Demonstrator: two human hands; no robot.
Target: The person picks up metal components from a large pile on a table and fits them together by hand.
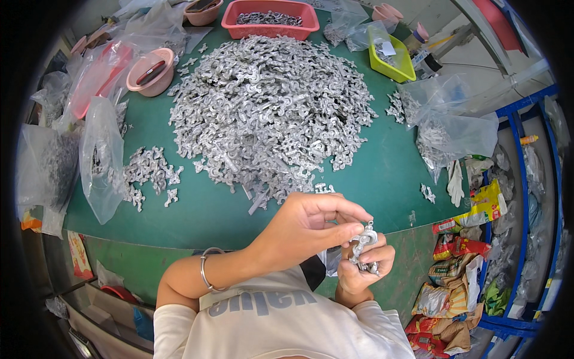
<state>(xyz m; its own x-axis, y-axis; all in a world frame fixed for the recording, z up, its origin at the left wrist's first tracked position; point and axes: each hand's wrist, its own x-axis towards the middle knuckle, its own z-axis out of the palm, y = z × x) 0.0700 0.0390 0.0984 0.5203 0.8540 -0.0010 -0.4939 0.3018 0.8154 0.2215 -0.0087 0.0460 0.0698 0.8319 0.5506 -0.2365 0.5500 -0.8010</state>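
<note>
Just off the near edge of the green table, my two hands meet over small silver metal castings. My left hand (314, 218), with a bracelet on its wrist, pinches a curvy metal casting (363, 239) between thumb and fingers. Below it my right hand (362, 272) is curled around more of the same castings, which stick out between its fingers. How many pieces it holds is hidden. Beyond my hands a large heap of metal castings (272, 107) covers the middle of the table. A smaller pile of castings (149, 170) lies to the left.
At the back of the green table (161, 224) stands a red basin (270, 28) with metal parts. A pink bowl (151, 81) sits left, a yellow-green bin (388, 58) right. Plastic bags (101, 158) line the left edge. A white glove (454, 184) lies right, near a blue rack (532, 191).
</note>
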